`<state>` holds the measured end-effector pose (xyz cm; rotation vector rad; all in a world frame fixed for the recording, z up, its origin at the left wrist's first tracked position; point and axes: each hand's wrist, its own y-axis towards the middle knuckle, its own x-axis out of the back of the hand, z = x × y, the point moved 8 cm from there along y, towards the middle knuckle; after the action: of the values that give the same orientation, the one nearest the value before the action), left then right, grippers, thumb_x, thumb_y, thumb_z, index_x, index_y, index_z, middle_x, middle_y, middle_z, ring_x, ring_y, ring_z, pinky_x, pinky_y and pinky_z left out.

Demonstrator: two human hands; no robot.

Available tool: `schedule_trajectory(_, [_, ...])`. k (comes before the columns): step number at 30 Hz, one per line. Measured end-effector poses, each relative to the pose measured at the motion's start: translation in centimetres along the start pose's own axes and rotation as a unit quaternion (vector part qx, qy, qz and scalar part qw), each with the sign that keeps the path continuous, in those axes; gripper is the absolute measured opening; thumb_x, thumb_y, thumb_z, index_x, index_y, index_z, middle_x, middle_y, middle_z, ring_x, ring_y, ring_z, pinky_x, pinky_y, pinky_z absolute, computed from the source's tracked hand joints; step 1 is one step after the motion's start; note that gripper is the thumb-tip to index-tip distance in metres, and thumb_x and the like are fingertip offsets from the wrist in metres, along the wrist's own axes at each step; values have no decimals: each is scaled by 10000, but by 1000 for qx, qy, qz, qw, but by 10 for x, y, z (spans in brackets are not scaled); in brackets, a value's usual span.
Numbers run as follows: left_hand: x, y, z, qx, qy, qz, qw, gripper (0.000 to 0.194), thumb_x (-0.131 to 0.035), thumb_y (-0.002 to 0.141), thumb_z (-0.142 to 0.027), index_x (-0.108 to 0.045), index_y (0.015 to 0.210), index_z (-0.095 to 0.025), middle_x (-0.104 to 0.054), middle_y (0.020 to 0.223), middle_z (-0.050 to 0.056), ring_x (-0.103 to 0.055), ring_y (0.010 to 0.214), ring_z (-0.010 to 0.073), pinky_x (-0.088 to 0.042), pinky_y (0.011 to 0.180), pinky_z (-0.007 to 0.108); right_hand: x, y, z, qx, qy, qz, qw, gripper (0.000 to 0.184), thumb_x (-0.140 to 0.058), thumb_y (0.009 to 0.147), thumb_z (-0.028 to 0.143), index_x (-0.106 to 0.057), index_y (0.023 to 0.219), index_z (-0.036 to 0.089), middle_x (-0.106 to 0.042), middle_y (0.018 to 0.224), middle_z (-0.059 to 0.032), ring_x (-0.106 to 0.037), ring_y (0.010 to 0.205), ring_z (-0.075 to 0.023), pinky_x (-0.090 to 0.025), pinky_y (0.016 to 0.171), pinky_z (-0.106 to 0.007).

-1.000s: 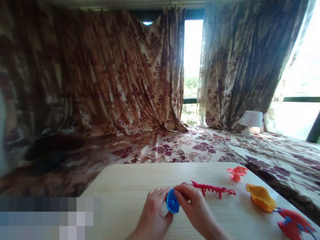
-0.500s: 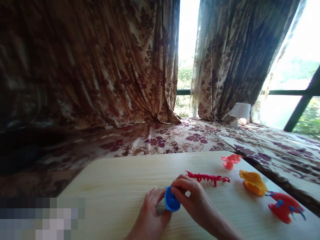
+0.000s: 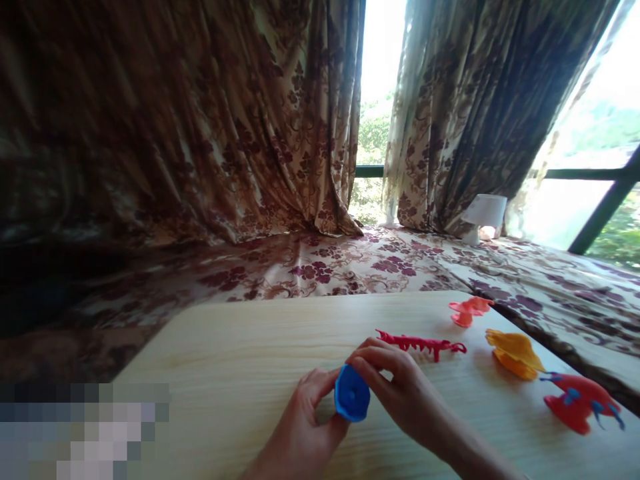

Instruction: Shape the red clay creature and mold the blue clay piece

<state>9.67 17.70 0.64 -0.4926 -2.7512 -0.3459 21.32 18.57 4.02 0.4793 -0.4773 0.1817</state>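
Held over the table's front half is a blue, cup-like piece that looks like modelling clay (image 3: 353, 395), its hollow side facing me. My left hand (image 3: 311, 419) grips it between thumb and fingers at its left and lower edge. The fingers of my right hand (image 3: 393, 379) are pinched together on the upper right rim of the same piece. Just beyond my right hand lies a long crimson clay figure (image 3: 423, 344) with several short legs and a curled end. The blue piece's underside is hidden.
On the right of the pale wooden table (image 3: 240, 347) stand a coral clay figure (image 3: 469, 312), a yellow one (image 3: 515, 355) and a red one with blue parts (image 3: 583, 403). Behind are floral cloth (image 3: 320, 270), curtains (image 3: 280, 133) and a white lamp (image 3: 486, 211).
The blue piece has turned so more of its hollow faces me. My right fingers have shifted from inside it to its upper rim. The view has tilted slightly.
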Motion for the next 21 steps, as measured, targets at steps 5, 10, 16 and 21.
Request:
schedule_trajectory(5, [-9, -2, -12, 24, -67, 75, 995, 170, -549, 770, -126, -691, 852, -172, -710, 887, 18, -628, 950, 212, -448, 948, 341, 4, 0, 8, 1, 28, 10, 1000, 121, -578, 868, 210, -689, 872, 163, -639, 817, -38, -595, 728, -137, -468, 636, -223])
schedule_trajectory(10, [-6, -3, 3, 50, -115, 2, 992, 546, -585, 610, -16, -588, 1119, -214, -677, 1140, 20, -565, 1145, 228, -357, 1057, 376, 6, 0, 4, -3, 10, -31, 999, 154, -583, 853, 171, -672, 728, 164, -615, 683, -7, -558, 643, -125, -439, 599, -227])
schedule_trajectory(16, [-6, 1, 5, 34, -93, 11, 995, 457, -607, 654, -73, -612, 1093, -201, -702, 1125, 45, -621, 1075, 241, -448, 976, 370, -1, -2, 4, 3, 32, -10, 999, 76, -637, 809, 172, -709, 831, 182, -631, 763, -20, -593, 708, -142, -469, 638, -234])
schedule_trajectory(21, [-6, -1, 7, 37, -56, 11, 998, 564, -584, 633, -26, -612, 1169, -201, -666, 1222, 53, -567, 1179, 259, -383, 1063, 411, 1, -1, 6, 10, 42, -28, 999, 109, -629, 822, 184, -702, 744, 165, -605, 707, -20, -579, 677, -138, -459, 607, -231])
